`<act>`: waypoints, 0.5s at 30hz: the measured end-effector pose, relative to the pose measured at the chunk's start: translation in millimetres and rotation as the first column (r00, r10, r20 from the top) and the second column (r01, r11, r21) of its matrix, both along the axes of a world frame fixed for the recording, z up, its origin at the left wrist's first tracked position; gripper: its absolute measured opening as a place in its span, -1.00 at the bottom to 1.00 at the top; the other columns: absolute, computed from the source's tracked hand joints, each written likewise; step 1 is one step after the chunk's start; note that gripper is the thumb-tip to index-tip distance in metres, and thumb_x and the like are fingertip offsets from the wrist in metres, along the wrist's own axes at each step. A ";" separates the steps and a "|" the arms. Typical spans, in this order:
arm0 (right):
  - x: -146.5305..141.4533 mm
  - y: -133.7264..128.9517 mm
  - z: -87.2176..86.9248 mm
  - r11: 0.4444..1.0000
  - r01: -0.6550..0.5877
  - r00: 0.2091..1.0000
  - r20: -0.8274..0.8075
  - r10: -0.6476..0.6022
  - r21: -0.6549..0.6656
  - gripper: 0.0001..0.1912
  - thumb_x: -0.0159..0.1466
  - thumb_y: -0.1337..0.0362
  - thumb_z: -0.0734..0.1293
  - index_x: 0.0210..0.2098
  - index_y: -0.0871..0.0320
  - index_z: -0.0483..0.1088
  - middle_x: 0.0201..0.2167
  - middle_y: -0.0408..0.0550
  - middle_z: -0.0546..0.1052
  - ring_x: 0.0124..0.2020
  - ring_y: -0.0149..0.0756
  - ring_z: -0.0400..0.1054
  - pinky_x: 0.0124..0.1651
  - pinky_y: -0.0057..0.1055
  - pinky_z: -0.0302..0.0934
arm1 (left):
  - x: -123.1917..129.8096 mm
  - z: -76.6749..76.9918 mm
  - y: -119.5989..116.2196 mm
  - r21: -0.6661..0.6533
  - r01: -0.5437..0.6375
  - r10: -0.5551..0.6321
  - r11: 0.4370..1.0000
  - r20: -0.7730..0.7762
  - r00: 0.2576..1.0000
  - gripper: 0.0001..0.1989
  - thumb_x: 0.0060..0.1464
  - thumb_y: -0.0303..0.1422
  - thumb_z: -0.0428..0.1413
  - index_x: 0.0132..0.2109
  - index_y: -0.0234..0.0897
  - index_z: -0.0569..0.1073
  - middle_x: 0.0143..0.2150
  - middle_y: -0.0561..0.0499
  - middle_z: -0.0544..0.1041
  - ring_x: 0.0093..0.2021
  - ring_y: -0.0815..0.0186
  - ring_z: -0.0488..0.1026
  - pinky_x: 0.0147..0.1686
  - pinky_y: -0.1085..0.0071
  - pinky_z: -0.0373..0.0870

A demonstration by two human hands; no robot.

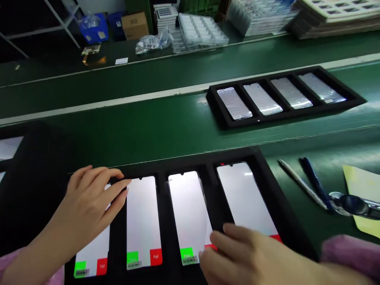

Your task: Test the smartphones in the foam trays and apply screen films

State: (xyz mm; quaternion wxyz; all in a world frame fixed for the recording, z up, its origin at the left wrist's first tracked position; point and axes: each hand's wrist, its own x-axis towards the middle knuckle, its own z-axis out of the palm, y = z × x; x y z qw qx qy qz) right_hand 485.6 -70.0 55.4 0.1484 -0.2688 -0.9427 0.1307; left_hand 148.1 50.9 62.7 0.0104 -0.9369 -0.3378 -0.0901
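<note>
A black foam tray (164, 213) in front of me holds several smartphones with lit white screens and green and red boxes along the bottom. My left hand (92, 194) is open over the leftmost phone (92, 251), partly covering it. Its thumb and a fingertip are at the upper left edge of the second phone (143, 221). My right hand (246, 253), blurred, has its fingers apart and bent by the lower right corner of the third phone (188, 209). It hides the bottom of the rightmost phone (246, 198). Neither hand holds anything.
Another black tray (264, 118) with lit phones lies on the green surface (142, 126) beyond. To the right are a white pen (303, 184), a dark pen (316, 182), a metal object (354, 204) and yellow paper (362, 186). Clear plastic trays (203, 29) stand at the back.
</note>
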 end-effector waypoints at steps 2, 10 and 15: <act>-1.2 23.7 -0.4 0.993 0.099 0.994 -0.031 -0.101 -0.067 -0.85 0.38 0.47 0.30 -0.28 0.13 0.43 -0.37 -0.16 0.42 -0.45 -0.34 0.18 -0.45 -0.27 0.06 | -4.3 -8.1 4.9 0.014 -0.055 0.056 0.998 -0.044 0.997 -0.75 0.37 -0.30 0.06 0.03 -0.17 0.60 0.07 -0.16 0.55 0.07 -0.08 0.46 0.15 -0.24 0.31; 12.7 83.5 0.7 0.615 0.339 0.573 -0.362 -0.735 -0.711 -0.83 0.40 0.13 0.41 -0.22 0.04 0.38 -0.29 -0.17 0.47 -0.47 -0.42 0.23 -0.47 -0.37 0.16 | 3.7 -6.3 5.0 0.010 -0.105 0.105 0.994 -0.109 0.989 -0.75 0.39 -0.29 0.05 -0.06 -0.23 0.63 0.10 -0.21 0.53 0.17 -0.10 0.43 0.34 -0.38 0.17; 16.4 64.5 2.5 0.623 0.354 0.532 -0.398 -0.748 -0.697 -0.81 0.38 0.11 0.43 -0.22 0.01 0.36 -0.19 -0.11 0.47 -0.31 -0.34 0.32 -0.38 -0.34 0.24 | 9.1 2.9 -7.8 0.068 -0.162 0.172 0.984 -0.192 0.966 -0.71 0.40 -0.24 0.08 0.00 -0.27 0.63 0.32 -0.25 0.45 0.28 -0.23 0.35 0.29 -0.45 0.21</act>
